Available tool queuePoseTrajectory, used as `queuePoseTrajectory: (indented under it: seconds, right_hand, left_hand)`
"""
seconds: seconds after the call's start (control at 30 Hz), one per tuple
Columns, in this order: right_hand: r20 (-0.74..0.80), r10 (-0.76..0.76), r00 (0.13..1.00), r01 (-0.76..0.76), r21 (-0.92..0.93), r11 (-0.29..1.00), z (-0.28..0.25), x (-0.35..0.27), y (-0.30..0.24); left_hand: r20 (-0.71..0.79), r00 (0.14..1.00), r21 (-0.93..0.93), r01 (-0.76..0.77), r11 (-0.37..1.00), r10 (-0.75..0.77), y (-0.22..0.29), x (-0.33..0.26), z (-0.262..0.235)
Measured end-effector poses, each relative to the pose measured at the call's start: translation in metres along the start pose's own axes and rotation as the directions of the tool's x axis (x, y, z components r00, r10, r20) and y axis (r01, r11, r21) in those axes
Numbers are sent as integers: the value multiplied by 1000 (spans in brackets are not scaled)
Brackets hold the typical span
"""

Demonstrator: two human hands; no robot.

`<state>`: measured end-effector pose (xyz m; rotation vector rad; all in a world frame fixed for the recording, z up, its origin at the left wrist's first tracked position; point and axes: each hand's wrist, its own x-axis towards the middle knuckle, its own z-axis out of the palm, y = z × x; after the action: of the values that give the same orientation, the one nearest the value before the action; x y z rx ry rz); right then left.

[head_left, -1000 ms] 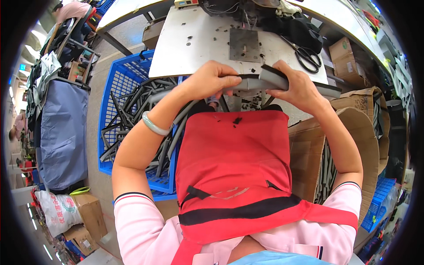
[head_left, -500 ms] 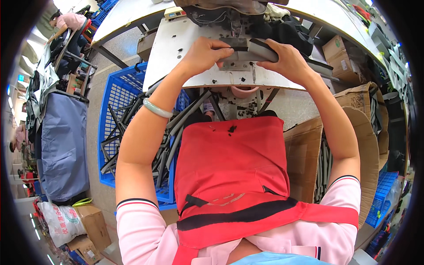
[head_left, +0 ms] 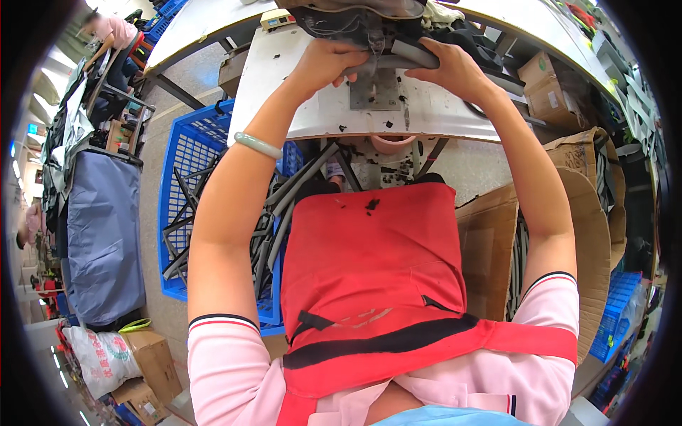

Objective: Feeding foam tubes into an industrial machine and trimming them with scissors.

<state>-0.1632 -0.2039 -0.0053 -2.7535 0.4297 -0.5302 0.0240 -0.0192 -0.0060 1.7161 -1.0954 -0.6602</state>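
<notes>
A grey and black padded strip (head_left: 413,52) lies across the sewing machine's metal plate (head_left: 374,96), close under the machine head (head_left: 355,18). My left hand (head_left: 327,65) closes on the strip's left end, thumb and fingers pinched near the needle area. On the other side, my right hand (head_left: 455,69) grips the same strip with the thumb below and the fingers over the top. The strip's tail runs on to the right behind my right wrist. Exactly where the needle meets the strip is too blurred to tell.
Black scraps dot the white table (head_left: 298,106). A blue basket (head_left: 168,213) with several grey strips stands at my left, and a cardboard box (head_left: 486,241) holding more strips at my right. A red apron (head_left: 376,248) covers my lap. Another person (head_left: 117,35) bends over at the far left.
Both hands and the strip have moved away from me, further in under the machine head. More of the metal plate now shows in front of them.
</notes>
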Motion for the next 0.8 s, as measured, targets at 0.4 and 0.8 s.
queuePoseTrajectory:
  seconds: [0.4, 0.8]
  right_hand:
    - [48, -669, 741, 650, -299, 699, 95, -110, -166]
    - [242, -263, 934, 256, 62, 965, 27, -99, -71]
  left_hand:
    - [140, 956, 242, -287, 927, 260, 15, -55, 76]
    - [392, 887, 87, 227, 970, -243, -44, -106, 12]
